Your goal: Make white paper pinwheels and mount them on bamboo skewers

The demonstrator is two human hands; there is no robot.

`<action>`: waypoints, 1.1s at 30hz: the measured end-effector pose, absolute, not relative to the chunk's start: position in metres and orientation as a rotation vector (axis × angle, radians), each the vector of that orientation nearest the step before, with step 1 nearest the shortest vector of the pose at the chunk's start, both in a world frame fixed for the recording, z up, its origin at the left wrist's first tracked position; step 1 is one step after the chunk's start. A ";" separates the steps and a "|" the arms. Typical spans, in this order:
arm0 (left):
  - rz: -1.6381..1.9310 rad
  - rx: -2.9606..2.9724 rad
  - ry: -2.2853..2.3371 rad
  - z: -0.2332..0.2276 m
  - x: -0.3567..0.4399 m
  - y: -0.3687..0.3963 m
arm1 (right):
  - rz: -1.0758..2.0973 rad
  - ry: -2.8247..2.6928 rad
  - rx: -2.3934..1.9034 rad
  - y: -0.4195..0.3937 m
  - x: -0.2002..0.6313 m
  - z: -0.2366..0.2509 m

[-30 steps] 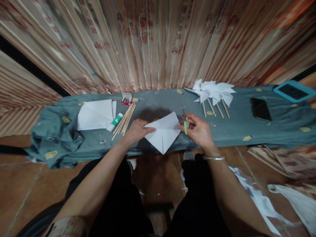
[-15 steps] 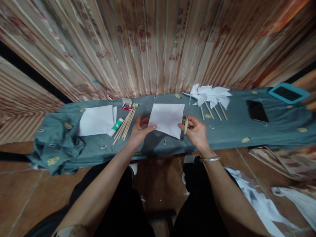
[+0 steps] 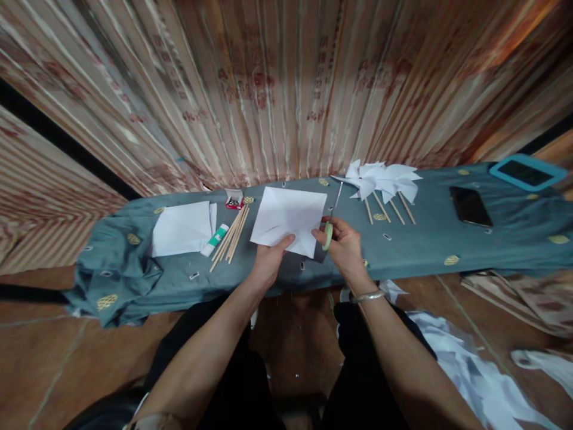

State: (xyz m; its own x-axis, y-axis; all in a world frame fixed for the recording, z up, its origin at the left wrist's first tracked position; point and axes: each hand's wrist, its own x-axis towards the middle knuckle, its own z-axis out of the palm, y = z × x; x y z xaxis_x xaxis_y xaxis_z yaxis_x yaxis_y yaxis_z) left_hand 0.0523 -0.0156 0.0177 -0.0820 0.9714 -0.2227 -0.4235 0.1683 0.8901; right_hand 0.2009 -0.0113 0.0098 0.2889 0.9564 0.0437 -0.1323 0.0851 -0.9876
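In the middle of the cloth-covered table, a white sheet of paper (image 3: pixel 290 215) is held up, with a short slit showing near its left side. My left hand (image 3: pixel 271 257) grips its lower edge, thumb on top and fingers hidden beneath. Scissors with pale green handles (image 3: pixel 328 236) are in my right hand (image 3: pixel 342 242), their blades pointing away from me beside the paper. The right thumb reaches the sheet's right edge. Wooden sticks (image 3: pixel 230 239) lie left of the paper, next to a green and white glue stick (image 3: pixel 215 240).
A stack of white paper (image 3: pixel 181 230) and a small red box of metal pieces (image 3: pixel 234 200) lie on the left. Several paper pinwheels (image 3: pixel 380 179) on sticks, a phone (image 3: pixel 470 206) and a blue-framed tablet (image 3: pixel 528 172) are on the right. Paper scraps (image 3: pixel 474 370) cover the floor at right.
The paper has turned and shifted slightly left. My left hand has moved from its left edge to its lower edge, closing on it. The right hand with the scissors has come a little left.
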 end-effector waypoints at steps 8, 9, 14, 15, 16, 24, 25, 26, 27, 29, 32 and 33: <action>1.498 0.944 1.172 0.015 0.042 -0.003 | 1.067 -1.009 -1.204 -0.019 0.197 0.007; 1.504 0.969 1.176 0.016 0.041 -0.001 | 1.070 -1.053 -1.216 -0.021 0.196 0.007; 1.516 1.051 1.172 0.019 0.037 0.008 | 1.094 -1.145 -1.223 -0.029 0.192 0.011; 1.513 1.068 1.171 0.020 0.035 0.010 | 1.116 -1.154 -1.215 -0.030 0.192 0.012; 1.511 1.082 1.173 0.022 0.033 0.012 | 1.146 -1.170 -1.211 -0.032 0.192 0.013; 1.636 1.109 1.226 0.032 0.009 0.028 | 1.346 -1.412 -1.192 -0.058 0.181 0.013; 1.656 1.109 1.230 0.032 0.007 0.030 | 1.375 -1.435 -1.188 -0.061 0.179 0.011; 1.672 1.107 1.236 0.033 0.005 0.032 | 1.404 -1.454 -1.187 -0.063 0.177 0.009; 1.684 1.106 1.244 0.033 0.004 0.033 | 1.430 -1.471 -1.188 -0.065 0.176 0.006; 1.702 1.101 1.252 0.034 0.002 0.035 | 1.480 -1.502 -1.182 -0.068 0.173 0.001; 1.701 1.115 1.246 0.032 0.002 0.036 | 1.546 -1.528 -1.145 -0.069 0.171 -0.004; 1.691 1.127 1.248 0.032 0.003 0.035 | 1.561 -1.528 -1.135 -0.069 0.170 -0.005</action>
